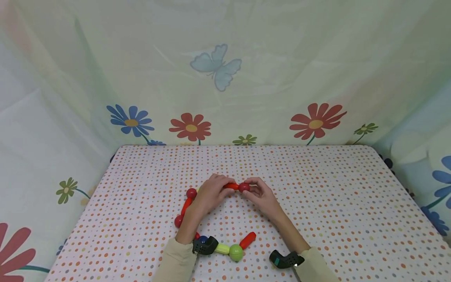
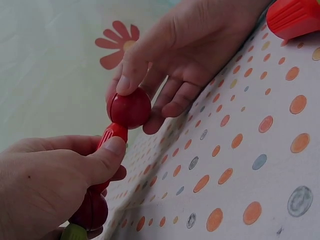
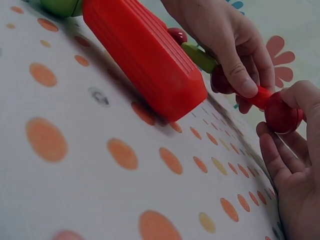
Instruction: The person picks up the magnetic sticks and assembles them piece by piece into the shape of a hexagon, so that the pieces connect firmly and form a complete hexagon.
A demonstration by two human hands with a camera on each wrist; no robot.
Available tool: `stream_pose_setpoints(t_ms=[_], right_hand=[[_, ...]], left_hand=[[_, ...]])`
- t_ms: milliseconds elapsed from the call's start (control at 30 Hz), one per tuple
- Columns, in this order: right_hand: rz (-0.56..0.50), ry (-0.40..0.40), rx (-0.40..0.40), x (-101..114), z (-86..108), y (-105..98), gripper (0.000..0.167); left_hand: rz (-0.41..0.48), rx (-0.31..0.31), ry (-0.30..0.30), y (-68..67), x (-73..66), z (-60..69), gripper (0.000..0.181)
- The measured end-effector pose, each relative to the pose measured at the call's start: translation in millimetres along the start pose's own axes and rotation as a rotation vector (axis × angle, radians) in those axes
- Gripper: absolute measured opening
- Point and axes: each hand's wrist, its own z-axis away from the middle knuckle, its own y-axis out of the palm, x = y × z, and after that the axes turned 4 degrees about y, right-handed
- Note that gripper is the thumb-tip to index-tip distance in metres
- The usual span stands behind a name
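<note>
My left hand [image 1: 211,192] pinches a red rod [image 1: 231,186] between thumb and fingers. At the rod's right end, touching it, is a red ball [image 1: 244,187], which the thumb and fingertips of my right hand [image 1: 262,197] hold. In the left wrist view another red ball [image 2: 90,212] with a green rod [image 2: 74,232] joins the held rod's other end, partly behind the left hand. This row runs on to a red ball [image 1: 191,193], a red rod [image 1: 186,205] and one more red ball [image 1: 178,221] left of my left forearm.
Nearer me lie a blue ball [image 1: 203,239], partly covered by the left wrist camera [image 1: 205,246], a yellow-green rod [image 1: 222,248], a green ball [image 1: 236,252] and an angled red rod [image 1: 248,240]. A dotted cloth [image 1: 334,196] covers the table; a flowered curtain [image 1: 267,78] hangs behind.
</note>
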Motion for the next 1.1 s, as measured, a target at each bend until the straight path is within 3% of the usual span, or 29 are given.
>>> stream_pose_setpoints(t_ms=[433, 667, 833, 933, 1100], right_hand=[[0.203, -0.141, -0.044, -7, 1.4, 2, 0.037], [0.372, -0.208, -0.073, -6, 2.3, 2, 0.039], [0.449, -0.228, -0.106, -8, 1.9, 4, 0.037], [0.487, -0.245, -0.117, -11, 1.5, 5, 0.036], [0.517, -0.261, -0.151, -11, 1.1, 5, 0.036]], left_hand=[[-0.017, 0.001, -0.007, -2.3, -1.7, 2.2, 0.031], [-0.086, -0.022, -0.04, -9.5, -5.1, 2.1, 0.04], [-0.116, 0.001, -0.181, -20.4, -6.3, 11.2, 0.05], [-0.125, 0.054, -0.304, -33.1, -7.0, 20.5, 0.06], [-0.23, 0.172, -0.514, -61.6, -8.0, 33.0, 0.069]])
